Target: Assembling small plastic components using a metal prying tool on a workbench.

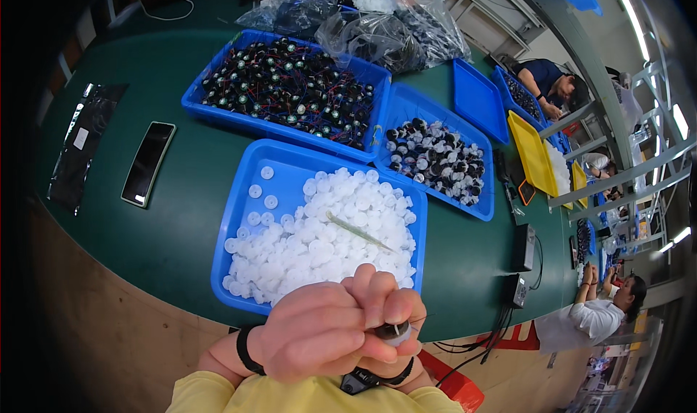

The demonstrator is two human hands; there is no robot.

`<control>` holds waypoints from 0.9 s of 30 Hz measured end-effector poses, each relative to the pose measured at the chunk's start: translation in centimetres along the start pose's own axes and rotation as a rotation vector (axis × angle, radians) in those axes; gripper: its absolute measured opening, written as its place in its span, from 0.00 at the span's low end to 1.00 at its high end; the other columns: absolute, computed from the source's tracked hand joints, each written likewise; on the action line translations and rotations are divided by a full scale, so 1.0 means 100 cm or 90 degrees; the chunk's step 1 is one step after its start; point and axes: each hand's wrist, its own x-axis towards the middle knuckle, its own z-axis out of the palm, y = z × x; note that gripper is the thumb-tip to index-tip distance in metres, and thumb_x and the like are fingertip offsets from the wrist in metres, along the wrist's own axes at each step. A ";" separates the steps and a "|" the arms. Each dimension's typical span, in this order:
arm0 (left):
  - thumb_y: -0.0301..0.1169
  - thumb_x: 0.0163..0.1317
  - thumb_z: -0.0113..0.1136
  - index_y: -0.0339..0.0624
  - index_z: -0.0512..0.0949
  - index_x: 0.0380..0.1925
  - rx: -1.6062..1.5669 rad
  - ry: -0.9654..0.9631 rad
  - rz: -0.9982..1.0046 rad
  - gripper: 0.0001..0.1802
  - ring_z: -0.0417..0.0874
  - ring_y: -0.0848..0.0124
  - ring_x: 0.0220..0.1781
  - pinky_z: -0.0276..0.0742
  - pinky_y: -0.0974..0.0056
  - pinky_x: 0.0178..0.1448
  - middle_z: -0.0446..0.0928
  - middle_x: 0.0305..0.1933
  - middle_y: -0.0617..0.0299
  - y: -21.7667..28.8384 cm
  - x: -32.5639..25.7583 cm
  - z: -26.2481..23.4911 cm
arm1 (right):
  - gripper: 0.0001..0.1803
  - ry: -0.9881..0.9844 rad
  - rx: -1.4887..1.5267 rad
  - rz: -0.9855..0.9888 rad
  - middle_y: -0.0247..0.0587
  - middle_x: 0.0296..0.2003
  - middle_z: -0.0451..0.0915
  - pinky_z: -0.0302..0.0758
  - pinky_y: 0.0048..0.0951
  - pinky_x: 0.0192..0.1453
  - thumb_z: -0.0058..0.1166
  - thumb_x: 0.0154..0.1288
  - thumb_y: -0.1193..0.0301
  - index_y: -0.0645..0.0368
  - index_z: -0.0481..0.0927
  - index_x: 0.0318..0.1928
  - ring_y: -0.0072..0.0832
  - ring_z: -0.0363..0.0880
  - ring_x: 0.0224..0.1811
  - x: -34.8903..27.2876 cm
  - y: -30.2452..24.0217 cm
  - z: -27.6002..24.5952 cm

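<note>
Close to my body, just past the near edge of the blue tray [238,167] of white plastic caps [319,253], my two hands meet. My left hand [312,333] is closed, its fingertips pressed against a small black round part with a white cap [394,332]. Around the same part curl the fingers of my right hand [406,308], partly hidden behind the left. A thin pale green strip [359,231] lies across the caps.
Behind stands a blue bin [194,100] of black wired parts. Beside it, another blue tray [488,195] holds black parts with white caps. A phone [148,164] and a black plastic bag [83,140] lie left. Black boxes with cables [523,249] stand right. Other people work farther right.
</note>
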 end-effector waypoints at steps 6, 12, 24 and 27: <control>0.16 0.53 0.54 0.44 0.60 0.48 0.019 -0.028 -0.075 0.24 0.80 0.59 0.28 0.76 0.63 0.28 0.77 0.40 0.48 0.005 -0.003 0.001 | 0.19 0.139 0.035 -0.016 0.35 0.32 0.72 0.60 0.24 0.35 0.61 0.53 0.56 0.56 0.73 0.38 0.23 0.62 0.33 0.022 -0.002 0.003; 0.12 0.49 0.49 0.41 0.61 0.49 -0.049 -0.069 -0.068 0.25 0.79 0.57 0.35 0.78 0.62 0.35 0.74 0.47 0.44 0.007 -0.016 0.012 | 0.21 0.166 0.071 -0.023 0.36 0.32 0.72 0.60 0.26 0.35 0.60 0.54 0.55 0.60 0.74 0.37 0.25 0.62 0.33 0.021 -0.004 -0.001; 0.14 0.50 0.54 0.31 0.63 0.46 -0.232 -0.074 -0.291 0.21 0.78 0.67 0.34 0.74 0.65 0.39 0.78 0.38 0.49 0.008 -0.013 -0.003 | 0.12 0.082 0.009 -0.079 0.37 0.29 0.69 0.57 0.26 0.31 0.58 0.58 0.67 0.65 0.75 0.34 0.24 0.61 0.27 0.021 -0.019 -0.007; 0.15 0.50 0.58 0.33 0.61 0.48 -0.522 -0.015 -0.525 0.25 0.76 0.69 0.38 0.72 0.64 0.44 0.75 0.40 0.52 0.007 -0.010 -0.009 | 0.12 0.020 -0.221 -0.148 0.36 0.27 0.72 0.57 0.26 0.30 0.60 0.54 0.67 0.62 0.76 0.32 0.24 0.62 0.25 0.019 -0.020 -0.009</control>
